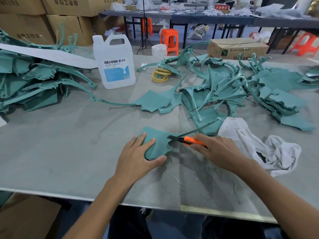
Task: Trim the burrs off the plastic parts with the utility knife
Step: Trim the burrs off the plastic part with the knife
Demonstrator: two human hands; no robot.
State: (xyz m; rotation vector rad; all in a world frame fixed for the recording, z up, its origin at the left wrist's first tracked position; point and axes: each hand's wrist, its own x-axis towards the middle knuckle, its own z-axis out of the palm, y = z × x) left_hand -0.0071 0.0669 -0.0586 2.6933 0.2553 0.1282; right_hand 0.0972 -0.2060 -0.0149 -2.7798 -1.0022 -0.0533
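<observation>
stretching across the whole view, the grey surface [60, 152] carries two heaps of teal plastic parts: the left heap [34, 83] with a long white paper strip [48, 55] lying over it, and the right heap [241, 94], loose and tangled. stacked cardboard boxes [69, 26] stand behind the left heap, flaps shut, contents hidden. a smaller taped carton [238, 48] sits at the far edge behind the right heap, also closed. between the heaps stands a translucent white jug [114, 66] with a blue "dexcon" label, cap on; its fill level cannot be told. a crumpled white cloth [250, 144] lies at the near right, just beside the right hand.

the plastic part [157, 144] being worked lies flat on the surface near the front edge, its thin curved arm running up and right toward the right heap. the left hand [136, 157] presses it down, fingers straight and spread on top, thumb at its near edge. the right hand [219, 150] has its fingers wrapped tight round the orange utility knife [189, 141], the dark blade tip touching the part's right edge. yellow rings [161, 75] lie stacked right of the jug. fine shavings [198, 168] are scattered in front of the hands.
</observation>
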